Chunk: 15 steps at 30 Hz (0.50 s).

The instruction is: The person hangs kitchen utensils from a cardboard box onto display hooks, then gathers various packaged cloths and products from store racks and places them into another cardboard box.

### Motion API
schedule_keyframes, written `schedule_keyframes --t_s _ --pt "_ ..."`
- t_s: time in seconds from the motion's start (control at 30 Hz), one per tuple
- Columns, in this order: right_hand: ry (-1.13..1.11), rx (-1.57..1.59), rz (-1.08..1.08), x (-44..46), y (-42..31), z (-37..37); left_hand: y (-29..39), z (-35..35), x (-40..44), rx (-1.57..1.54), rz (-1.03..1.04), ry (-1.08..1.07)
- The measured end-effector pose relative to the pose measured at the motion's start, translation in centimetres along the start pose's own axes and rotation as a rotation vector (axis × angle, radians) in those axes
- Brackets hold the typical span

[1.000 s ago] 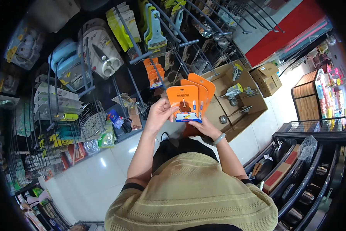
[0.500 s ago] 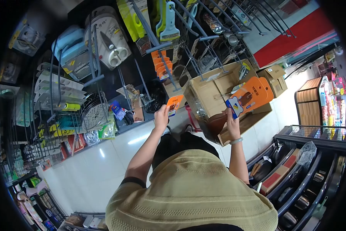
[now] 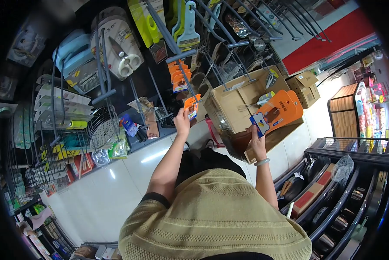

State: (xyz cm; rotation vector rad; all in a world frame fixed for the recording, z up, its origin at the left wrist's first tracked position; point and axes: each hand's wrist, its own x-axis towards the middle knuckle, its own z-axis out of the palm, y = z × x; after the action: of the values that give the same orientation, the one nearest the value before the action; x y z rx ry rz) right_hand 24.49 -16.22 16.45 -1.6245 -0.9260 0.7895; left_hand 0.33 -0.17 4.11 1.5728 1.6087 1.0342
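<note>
My left hand (image 3: 182, 121) pinches a small orange-and-blue packaged card (image 3: 191, 107), its upper edge at the tip of a metal display hook (image 3: 197, 100). Whether the hook passes through the card's hole I cannot tell. Farther back on the same hook hang several similar orange packages (image 3: 179, 77). My right hand (image 3: 258, 145), with a bracelet at the wrist, grips a fanned stack of orange packaged cards (image 3: 281, 110) by the blue lower end. The stack is above an open cardboard box (image 3: 229, 93), which holds a whisk and other packaged utensils.
Metal hooks with hanging kitchen tools line the rack: scissors (image 3: 124, 60), a light blue brush (image 3: 189, 28) and round strainers (image 3: 102, 132). A smaller carton (image 3: 303, 89) stands beside the box. Shelves with pans (image 3: 292, 188) are at the right, over a tiled floor (image 3: 99, 190).
My left hand has moved up and slightly right, bringing its card to the hook's tip. The right hand and its stack have shifted slightly left in view.
</note>
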Motion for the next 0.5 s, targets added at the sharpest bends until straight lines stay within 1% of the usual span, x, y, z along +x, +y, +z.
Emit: schedule_keyframes --t_s 0.13,0.43,0.5 --pt "0.017 0.014 0.020 -0.4 -0.4 0.4 0.9 -0.2 0.5 0.084 0.080 0.025" --pt "0.033 0.011 -0.001 -0.7 -0.6 0.1 0.2 0.8 1.4 -0.020 -0.045 0.054" --pt "0.041 -0.001 0.007 -0.9 -0.9 0.1 0.3 1.3 2.4 0.022 -0.013 0.112"
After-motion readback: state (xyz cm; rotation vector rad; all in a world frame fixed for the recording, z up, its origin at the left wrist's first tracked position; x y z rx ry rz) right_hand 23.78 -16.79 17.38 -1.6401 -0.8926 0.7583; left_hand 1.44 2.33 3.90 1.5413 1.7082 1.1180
